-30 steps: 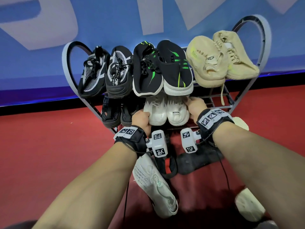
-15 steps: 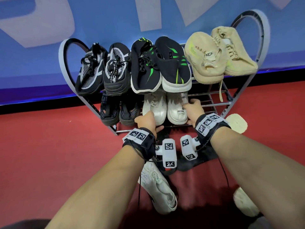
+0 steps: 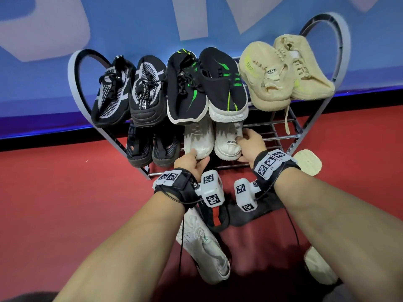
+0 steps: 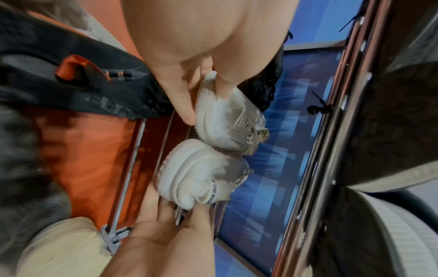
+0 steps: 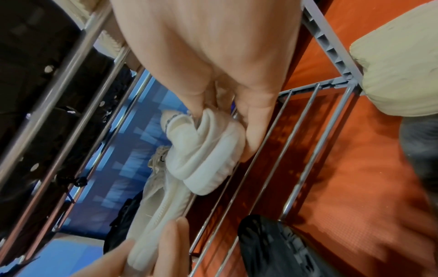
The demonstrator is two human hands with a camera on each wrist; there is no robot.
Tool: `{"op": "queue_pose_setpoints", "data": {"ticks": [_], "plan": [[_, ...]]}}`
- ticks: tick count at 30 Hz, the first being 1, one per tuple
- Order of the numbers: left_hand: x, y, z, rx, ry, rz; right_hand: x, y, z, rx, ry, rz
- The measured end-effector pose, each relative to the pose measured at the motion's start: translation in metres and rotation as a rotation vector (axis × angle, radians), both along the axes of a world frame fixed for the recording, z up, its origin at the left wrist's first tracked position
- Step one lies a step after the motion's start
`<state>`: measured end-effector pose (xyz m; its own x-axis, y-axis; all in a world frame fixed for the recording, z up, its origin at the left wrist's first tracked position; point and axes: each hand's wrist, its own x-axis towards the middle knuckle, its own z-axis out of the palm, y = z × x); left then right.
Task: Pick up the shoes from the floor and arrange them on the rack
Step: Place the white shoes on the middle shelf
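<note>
Red floor mat in front of blue wall banner; black baseboard strip between them.

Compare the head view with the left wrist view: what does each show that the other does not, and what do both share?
Only the head view shows the whole rack, the beige pair on top and a white shoe on the floor. Only the left wrist view shows the left hand pinching its white shoe from beneath. Both show the right hand gripping the other white shoe.
</note>
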<state>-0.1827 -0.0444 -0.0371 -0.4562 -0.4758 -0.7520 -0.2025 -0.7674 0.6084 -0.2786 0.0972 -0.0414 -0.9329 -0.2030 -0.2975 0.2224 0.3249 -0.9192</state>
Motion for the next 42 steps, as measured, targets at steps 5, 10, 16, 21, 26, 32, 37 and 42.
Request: {"op": "queue_pose_setpoints", "data": {"ticks": [5,10,16,21,26,32,37,42], "plan": [[-0.004,-0.005,0.0,0.021,0.002,0.027,-0.002,-0.004,0.006,-0.111,-0.061,0.102],[-0.005,-0.003,0.0,0.043,0.016,0.038,0.0,-0.006,0.008,-0.134,-0.167,0.097],[-0.003,-0.003,0.005,0.053,0.017,0.043,-0.003,-0.007,0.007,-0.179,-0.188,0.127],[-0.001,-0.003,0.006,-0.01,0.011,-0.053,-0.005,-0.01,0.01,-0.132,-0.203,0.121],[0.002,0.002,0.005,0.008,-0.049,-0.123,0.0,-0.012,0.012,-0.116,-0.209,0.095],[0.009,0.008,0.009,-0.053,-0.066,-0.085,0.004,-0.012,0.019,-0.048,-0.152,0.111],[0.031,0.013,0.021,-0.135,-0.113,-0.037,0.026,-0.004,0.04,0.03,0.035,0.203],[0.064,0.012,0.041,-0.239,-0.105,-0.067,0.057,0.009,0.059,0.187,0.127,0.367]]}}
